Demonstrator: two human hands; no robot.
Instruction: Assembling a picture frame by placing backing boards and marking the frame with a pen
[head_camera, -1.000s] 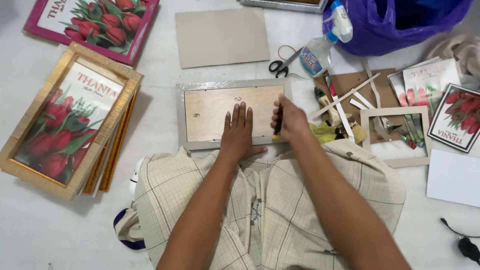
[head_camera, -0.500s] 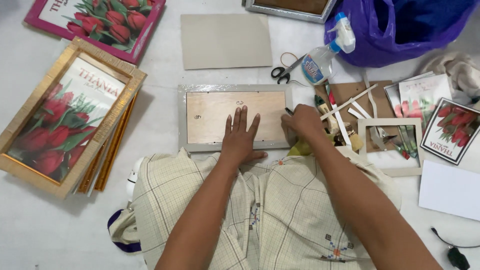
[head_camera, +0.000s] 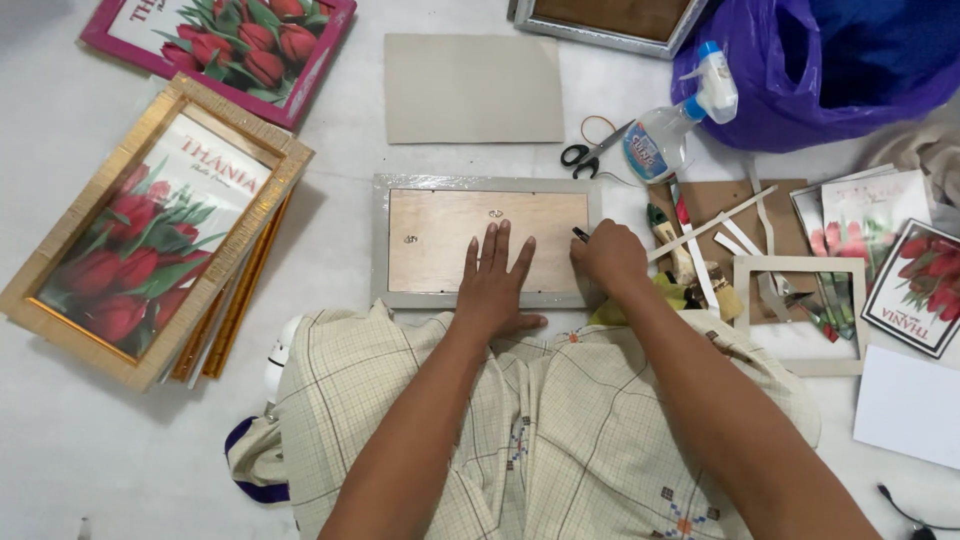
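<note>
The floor (head_camera: 80, 470) is lying pale and wide under everything, with a checked cloth (head_camera: 560, 440) spreading over the person's lap. Up right, a purple plastic bag (head_camera: 830, 60) is bulging. At left, gold-framed tulip prints (head_camera: 150, 225) are stacking at an angle, a pink-framed tulip print (head_camera: 225, 45) sitting above them, a plain grey card sheet (head_camera: 472, 88) lying beside that.

Centre stage: the silver picture frame (head_camera: 382, 240) is lying face down just ahead of the lap, wooden backing board (head_camera: 440, 235) showing. The left hand (head_camera: 495, 285) is pressing flat on the board, fingers spread, gripping nothing. The right hand (head_camera: 608, 258) is curling tight round a small dark tool (head_camera: 580, 234) at the frame's right edge. By my reading, the backing is being fastened in; the next move is calling for steady pressure and working along the remaining edges.

Smaller now: a blue-capped spray bottle (head_camera: 665, 125) is lying on its side, black-handled scissors (head_camera: 585, 152) next to it, a small white frame (head_camera: 800, 315) and tulip cards (head_camera: 925, 290) sitting right.
</note>
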